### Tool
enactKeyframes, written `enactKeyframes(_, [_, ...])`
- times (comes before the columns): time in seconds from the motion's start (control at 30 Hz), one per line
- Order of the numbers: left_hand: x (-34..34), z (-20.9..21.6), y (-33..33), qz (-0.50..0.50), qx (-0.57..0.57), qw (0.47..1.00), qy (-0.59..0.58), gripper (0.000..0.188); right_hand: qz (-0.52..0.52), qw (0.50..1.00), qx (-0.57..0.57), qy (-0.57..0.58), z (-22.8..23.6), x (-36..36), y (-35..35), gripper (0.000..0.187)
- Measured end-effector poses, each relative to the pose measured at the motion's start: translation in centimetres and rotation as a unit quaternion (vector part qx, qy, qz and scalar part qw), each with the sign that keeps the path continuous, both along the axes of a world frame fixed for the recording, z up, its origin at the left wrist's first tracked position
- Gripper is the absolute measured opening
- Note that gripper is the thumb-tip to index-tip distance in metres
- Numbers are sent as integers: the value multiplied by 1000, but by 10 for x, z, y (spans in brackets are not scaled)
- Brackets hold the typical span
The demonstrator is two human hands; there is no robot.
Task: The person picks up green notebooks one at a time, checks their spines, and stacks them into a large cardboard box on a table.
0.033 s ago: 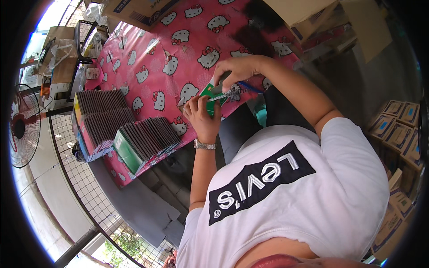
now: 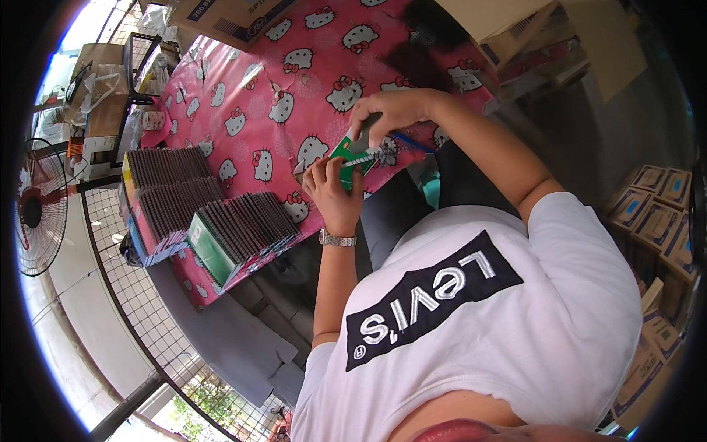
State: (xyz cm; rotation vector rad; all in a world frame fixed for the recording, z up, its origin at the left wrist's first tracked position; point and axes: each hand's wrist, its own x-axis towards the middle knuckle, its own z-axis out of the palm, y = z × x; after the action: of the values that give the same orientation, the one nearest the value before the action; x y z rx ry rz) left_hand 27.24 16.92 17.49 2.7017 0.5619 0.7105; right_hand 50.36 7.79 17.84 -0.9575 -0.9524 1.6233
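A small green notebook [image 2: 343, 152] is held at the near edge of the pink table, gripped by my left hand [image 2: 335, 180], which wears a metal watch. A white spiral binding [image 2: 359, 160] runs along the notebook, and a dark loose coil [image 2: 387, 154] continues from it to the right. Over the notebook's far end my right hand [image 2: 392, 112] is bent, its thumb and fingers curled around a grey, blurred shape [image 2: 367, 131] whose kind I cannot make out. Beside the coil lies a blue, slender item [image 2: 412, 142], partly hidden.
Stacked spiral notebooks [image 2: 169, 195] and a second row of them [image 2: 239, 228] stand at the table's left edge. Cardboard boxes sit at the far edge [image 2: 228, 20], far right [image 2: 515, 37] and right side [image 2: 655, 214]. A fan [image 2: 33, 208] stands at far left.
My right hand has shifted very slightly left and away from me. The left hand and the notebook look unmoved.
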Motion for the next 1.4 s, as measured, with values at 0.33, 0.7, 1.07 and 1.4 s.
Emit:
enactKeyframes(0.33, [-8, -1, 5, -18, -19, 1000, 8, 36, 51, 954, 27, -295, 22, -8, 10, 43])
enactKeyframes(0.7, [-18, 7, 33, 7, -81, 997, 18, 35, 78, 996, 31, -11, 15, -14, 28, 41])
enactKeyframes(1.07, [-27, -14, 55, -38, -367, 929, -30, 27, 75, 995, 48, -45, 9, -21, 52, 38])
enactKeyframes(1.4, [-34, -14, 49, 31, -497, 860, -113, 20, -420, 702, 116, -563, -72, 7, 3, 54])
